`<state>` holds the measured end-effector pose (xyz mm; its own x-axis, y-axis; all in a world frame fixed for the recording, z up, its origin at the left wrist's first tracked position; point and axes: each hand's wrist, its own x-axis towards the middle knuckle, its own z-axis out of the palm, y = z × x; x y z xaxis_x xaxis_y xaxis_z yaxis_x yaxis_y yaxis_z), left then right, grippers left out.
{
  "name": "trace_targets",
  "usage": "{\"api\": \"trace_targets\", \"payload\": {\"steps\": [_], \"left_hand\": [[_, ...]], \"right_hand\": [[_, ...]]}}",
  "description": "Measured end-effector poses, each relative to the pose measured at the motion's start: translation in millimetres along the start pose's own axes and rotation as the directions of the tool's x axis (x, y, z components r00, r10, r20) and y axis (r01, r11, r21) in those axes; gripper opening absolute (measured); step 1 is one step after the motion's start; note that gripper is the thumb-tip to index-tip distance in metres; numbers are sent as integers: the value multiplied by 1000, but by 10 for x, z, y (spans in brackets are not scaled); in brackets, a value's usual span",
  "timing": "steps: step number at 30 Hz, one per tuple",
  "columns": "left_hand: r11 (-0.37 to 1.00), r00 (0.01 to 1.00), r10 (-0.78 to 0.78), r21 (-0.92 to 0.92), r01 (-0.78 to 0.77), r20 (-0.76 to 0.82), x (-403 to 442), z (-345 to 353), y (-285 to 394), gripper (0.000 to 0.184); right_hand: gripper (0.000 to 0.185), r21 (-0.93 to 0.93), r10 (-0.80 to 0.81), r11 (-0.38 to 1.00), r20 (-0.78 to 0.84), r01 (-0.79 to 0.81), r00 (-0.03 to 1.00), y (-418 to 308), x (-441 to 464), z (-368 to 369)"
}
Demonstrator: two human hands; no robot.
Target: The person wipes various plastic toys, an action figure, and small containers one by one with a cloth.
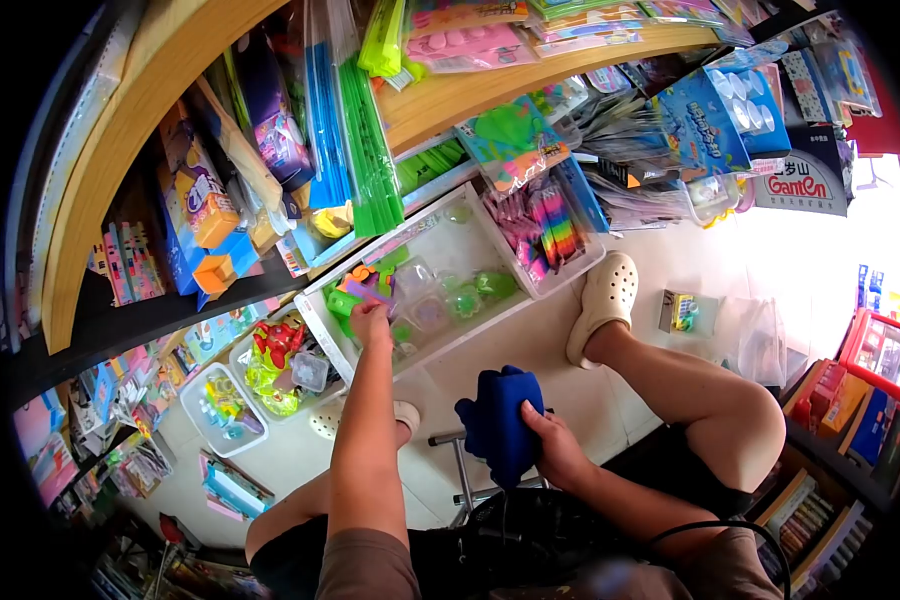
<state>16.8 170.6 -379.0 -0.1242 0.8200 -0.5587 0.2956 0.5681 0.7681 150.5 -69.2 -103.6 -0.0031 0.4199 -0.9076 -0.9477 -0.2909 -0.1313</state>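
Observation:
My left hand [372,325] reaches into the left end of a white plastic tray [450,345], its fingers closed beside a purple piece [368,292] and a green toy [342,302]. What those fingers hold, if anything, is hidden. Clear round containers [425,300] and green plastic pieces [492,284] lie further right in the same tray. Over my lap, my right hand [560,450] grips a bunched dark blue cloth [506,420], thumb on its near side.
Shelves [450,110] packed with bagged goods overhang the tray. A bin [570,280] of colourful packets stands at its right end. Two small tubs, one a white tub [255,440], sit on the floor at left. Clear boxes [755,335] lie beyond my right foot.

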Motion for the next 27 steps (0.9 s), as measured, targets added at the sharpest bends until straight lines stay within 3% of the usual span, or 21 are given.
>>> {"api": "trace_targets", "payload": {"steps": [2,4,7,9,10,11,13,14,16,18,19,22,24,26,27], "left_hand": [[993,997,73,100,-69,-34,-80,-96,92,14],[996,999,-4,-89,8,44,-383,-145,327,17],[986,962,166,-27,-164,215,-960,-162,447,28],[945,887,324,-81,-316,330,-1395,-94,382,33],[948,851,303,-48,-314,428,-1680,-45,467,35],[949,808,278,-15,-316,520,-2012,-4,616,37],[918,698,274,36,-395,662,-2638,75,780,38],[740,544,482,13,-672,687,-2783,124,732,37],[794,572,298,133,-593,764,-2940,48,739,35],[799,516,273,108,-592,812,-3083,-112,787,34],[801,489,251,104,-589,836,-3159,-220,801,34],[948,467,70,87,-307,881,-3330,-437,847,33],[959,605,124,62,-278,786,-3396,-463,868,23],[960,753,202,25,-279,626,-3368,-433,767,18],[967,842,128,123,-224,525,-3393,-399,885,17]], "right_hand": [[46,-6,-28,1000,-10,28,1000,32,30,-26],[45,-17,-68,998,-27,67,997,55,64,-48],[44,-22,-159,987,-41,158,986,35,113,-77],[50,-25,-189,982,17,190,982,11,171,-134],[53,-27,-206,978,46,207,977,22,212,-191],[53,-143,-208,969,-47,199,977,64,314,-293],[45,-281,-483,854,-115,438,868,136,426,-289],[41,-351,-610,767,-135,538,781,135,423,-269],[41,-395,-662,725,-177,564,728,70,354,-306],[39,-392,-690,700,-153,597,707,27,429,-404],[37,-301,-678,727,-173,617,715,-44,365,-353],[38,-216,-576,815,-208,538,790,-220,31,-179],[44,-162,-474,878,-183,449,861,-149,269,-313],[53,101,-307,948,26,303,951,-63,403,-354],[56,163,-304,946,156,279,940,-6,373,-308]]}}
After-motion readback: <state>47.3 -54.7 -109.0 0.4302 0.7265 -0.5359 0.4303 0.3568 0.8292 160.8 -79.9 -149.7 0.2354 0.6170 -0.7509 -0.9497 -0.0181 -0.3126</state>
